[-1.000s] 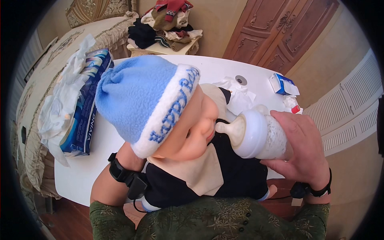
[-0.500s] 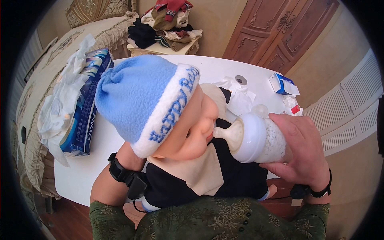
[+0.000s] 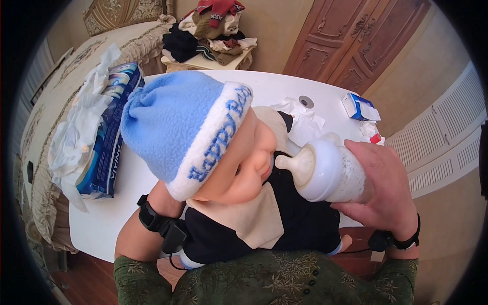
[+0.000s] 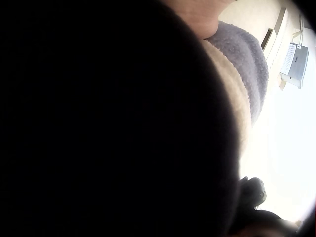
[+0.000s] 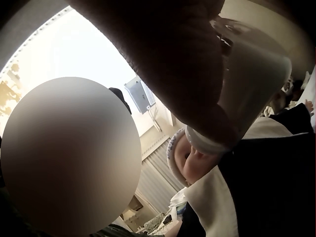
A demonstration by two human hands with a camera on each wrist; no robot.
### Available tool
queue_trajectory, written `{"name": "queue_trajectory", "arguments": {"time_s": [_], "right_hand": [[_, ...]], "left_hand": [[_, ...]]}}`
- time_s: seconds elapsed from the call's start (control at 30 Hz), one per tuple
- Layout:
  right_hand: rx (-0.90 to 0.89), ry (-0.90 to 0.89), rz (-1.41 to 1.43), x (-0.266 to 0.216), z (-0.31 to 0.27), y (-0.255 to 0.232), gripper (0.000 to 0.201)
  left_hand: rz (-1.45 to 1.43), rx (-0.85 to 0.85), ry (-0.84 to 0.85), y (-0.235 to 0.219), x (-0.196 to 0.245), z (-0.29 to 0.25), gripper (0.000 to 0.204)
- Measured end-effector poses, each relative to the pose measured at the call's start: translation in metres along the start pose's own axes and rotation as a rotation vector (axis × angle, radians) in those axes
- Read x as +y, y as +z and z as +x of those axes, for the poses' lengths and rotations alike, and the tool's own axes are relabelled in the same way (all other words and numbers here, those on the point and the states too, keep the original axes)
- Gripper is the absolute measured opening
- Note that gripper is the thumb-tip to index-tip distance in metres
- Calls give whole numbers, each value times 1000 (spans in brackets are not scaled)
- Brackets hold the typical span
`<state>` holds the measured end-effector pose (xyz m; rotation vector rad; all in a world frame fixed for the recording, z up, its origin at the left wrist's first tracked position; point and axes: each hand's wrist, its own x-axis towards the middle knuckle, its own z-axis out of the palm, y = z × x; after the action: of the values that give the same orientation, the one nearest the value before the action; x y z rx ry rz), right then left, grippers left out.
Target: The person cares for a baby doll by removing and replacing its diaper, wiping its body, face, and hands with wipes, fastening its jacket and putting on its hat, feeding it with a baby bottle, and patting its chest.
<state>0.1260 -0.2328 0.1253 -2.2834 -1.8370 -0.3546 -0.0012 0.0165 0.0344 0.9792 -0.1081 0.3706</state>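
A doll in a blue fleece hat [image 3: 168, 117] with a white lettered brim lies in front of the person, dressed in a black and cream outfit [image 3: 254, 216]. My right hand [image 3: 384, 188] grips a baby bottle [image 3: 330, 170] around its body, the teat pointing at the doll's mouth with a small gap. Seen from the right wrist, the bottle [image 5: 256, 74] is in the right hand [image 5: 173, 64] near the doll's face [image 5: 195, 165]. My left arm reaches behind the doll's head, which hides that hand; in the left wrist view, bare skin [image 4: 200, 15] shows beside the hat [image 4: 244, 59].
On the white table [image 3: 96, 229], a blue pack with white tissues [image 3: 81, 127] stands at the left. Crumpled white tissue [image 3: 305, 124], a grey round object [image 3: 306, 101] and a small blue-white box [image 3: 361, 108] lie farther back. Clothes [image 3: 216, 30] are piled on a cabinet behind.
Half a second ago the teat was at the doll's lips; the right hand has since drawn the bottle slightly up and to the right. The left arm has stayed in place.
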Motion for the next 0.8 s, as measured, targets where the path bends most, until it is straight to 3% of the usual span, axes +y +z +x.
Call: {"name": "queue_trajectory", "arguments": {"time_s": [0.03, 0.8], "right_hand": [[-5, -7, 0, 0, 0, 0, 80], [18, -39, -64, -2, 1, -1, 79]], "left_hand": [[14, -58, 7, 0, 1, 1, 25], [603, -121, 91, -17, 9, 3, 22]]}}
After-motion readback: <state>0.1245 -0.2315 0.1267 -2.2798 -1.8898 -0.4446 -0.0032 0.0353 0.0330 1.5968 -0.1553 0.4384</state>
